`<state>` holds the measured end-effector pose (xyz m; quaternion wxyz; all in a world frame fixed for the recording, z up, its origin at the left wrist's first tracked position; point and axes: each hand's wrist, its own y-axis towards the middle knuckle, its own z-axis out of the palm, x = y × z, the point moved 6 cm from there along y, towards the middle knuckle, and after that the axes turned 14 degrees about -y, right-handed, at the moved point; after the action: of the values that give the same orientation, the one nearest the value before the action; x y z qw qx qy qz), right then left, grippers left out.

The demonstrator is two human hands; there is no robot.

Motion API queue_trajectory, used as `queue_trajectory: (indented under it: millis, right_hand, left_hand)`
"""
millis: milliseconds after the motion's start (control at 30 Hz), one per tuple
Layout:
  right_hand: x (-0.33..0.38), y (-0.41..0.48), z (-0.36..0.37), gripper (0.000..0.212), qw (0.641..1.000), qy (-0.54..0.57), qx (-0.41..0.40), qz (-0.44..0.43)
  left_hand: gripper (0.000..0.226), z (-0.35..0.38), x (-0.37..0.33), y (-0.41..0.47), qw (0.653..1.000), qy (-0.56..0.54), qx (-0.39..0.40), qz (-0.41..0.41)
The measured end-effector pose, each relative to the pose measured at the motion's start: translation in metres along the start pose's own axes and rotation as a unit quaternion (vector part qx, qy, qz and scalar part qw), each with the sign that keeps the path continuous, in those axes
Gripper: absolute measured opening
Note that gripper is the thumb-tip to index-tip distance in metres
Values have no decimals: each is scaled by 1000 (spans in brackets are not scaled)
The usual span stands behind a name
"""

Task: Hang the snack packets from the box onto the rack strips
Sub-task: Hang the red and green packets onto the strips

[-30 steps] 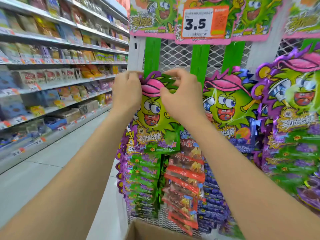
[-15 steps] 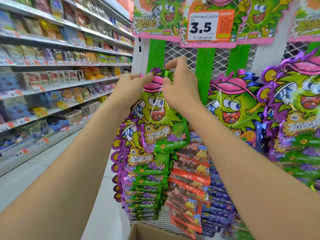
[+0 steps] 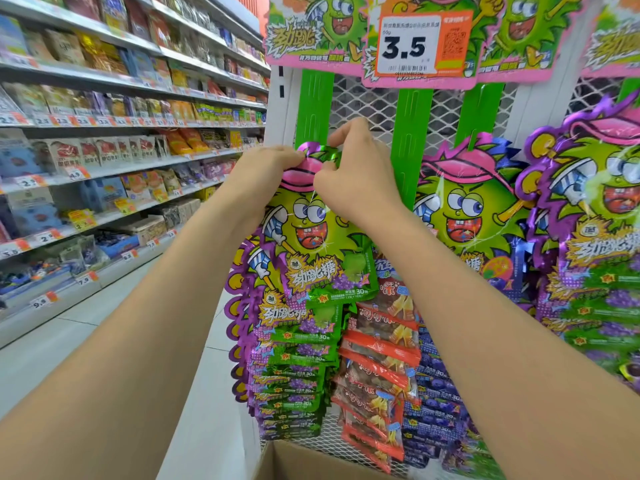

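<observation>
In a shop aisle, a person's left hand (image 3: pixel 263 174) and right hand (image 3: pixel 356 174) pinch the top edge of a green snack packet (image 3: pixel 311 237), both hands holding it against the leftmost green strip (image 3: pixel 313 105) of a mesh rack (image 3: pixel 377 109). Whether it is hooked on cannot be told. Like packets (image 3: pixel 294 368) overlap down the strip beneath it. A cardboard box (image 3: pixel 304 462) sits below; a price tag (image 3: pixel 408 46) reads 3.5.

snack packet (image 3: pixel 311 244) before leftmost rack strip (image 3: pixel 313 105), above hung packets (image 3: pixel 294 375) | left hand (image 3: pixel 263 178), right hand (image 3: pixel 356 181) at its top | box (image 3: pixel 304 462) near, below | shelves (image 3: pixel 104 133) left | price tag (image 3: pixel 408 46) above middle strip (image 3: pixel 410 133)
</observation>
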<state>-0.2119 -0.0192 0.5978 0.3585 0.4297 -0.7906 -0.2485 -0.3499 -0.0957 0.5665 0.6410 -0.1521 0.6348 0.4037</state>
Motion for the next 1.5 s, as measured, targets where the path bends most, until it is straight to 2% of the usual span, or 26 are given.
queue_trajectory:
  millis: [167, 267, 400, 600, 800, 933, 1033, 1100, 1167, 1233, 1300, 1333, 1400, 1500]
  right_hand:
    - [1, -1, -11, 31, 994, 35, -103, -8]
    - [2, -1, -15, 31, 991, 31, -127, -13]
    - [4, 3, -13, 34, 994, 13, -106, -14]
    - [2, 6, -11, 31, 999, 24, -26, 10]
    - [-1, 1, -8, 32, 999, 25, -24, 10]
    - [-2, -2, -7, 28, 998, 12, -56, -16]
    - [-7, -4, -2, 26, 999, 0, -47, -27]
    - [-15, -8, 5, 26, 998, -6, -46, -33]
    - [-22, -14, 12, 28, 997, -21, -53, -47]
    - [-25, -23, 15, 33, 991, -61, -90, -78]
    - [-23, -39, 9, 28, 974, -111, -154, -121]
    - [-23, -51, 6, 24, 966, -121, -182, -139]
    - [-28, -86, 5, 16, 962, -91, -194, -167]
    - [-49, -162, 29, 12, 975, 7, -103, -197]
  left_hand:
    - [20, 6, -9, -11, 999, 16, 11, 27]
    - [19, 5, -11, -7, 1000, 16, 5, 27]
    - [26, 3, -14, -1, 1000, 4, -16, 21]
    - [21, 2, -8, 4, 999, -15, -46, -13]
    - [29, 0, 4, 9, 998, -32, -41, -32]
    - [20, 3, 4, 7, 999, -21, -32, -34]
    - [26, 1, 6, 2, 999, -17, -8, -27]
    - [34, -2, 8, -3, 997, 54, 35, 31]
    - [31, -4, 10, -9, 975, 170, 40, 138]
    - [26, -8, 13, -15, 935, 281, -12, 213]
    - [48, -9, 21, -25, 893, 368, -75, 250]
    - [57, -10, 26, -34, 875, 391, -98, 269]
    - [59, -9, 38, -60, 850, 396, -119, 326]
    - [35, -7, 84, -114, 859, 355, -110, 352]
